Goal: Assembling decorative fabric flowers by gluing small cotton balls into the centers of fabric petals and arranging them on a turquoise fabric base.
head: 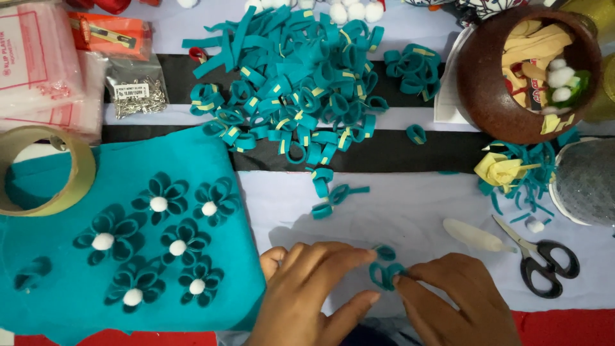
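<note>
Teal felt sheet (pixel 77 173) bears six finished flowers (pixel 159 204); left hand (pixel 311 288) and right hand (pixel 458 301) pinch one looped petal cluster (pixel 386 274).

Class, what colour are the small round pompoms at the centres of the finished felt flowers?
White pompoms, on teal felt flowers; clearest in the head view.

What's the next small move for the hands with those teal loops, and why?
Probably add one more loop from the nearest loose ones. The left hand and right hand pinch a small loop cluster with far fewer petals than the finished flowers, and no white pom-pom.
</note>
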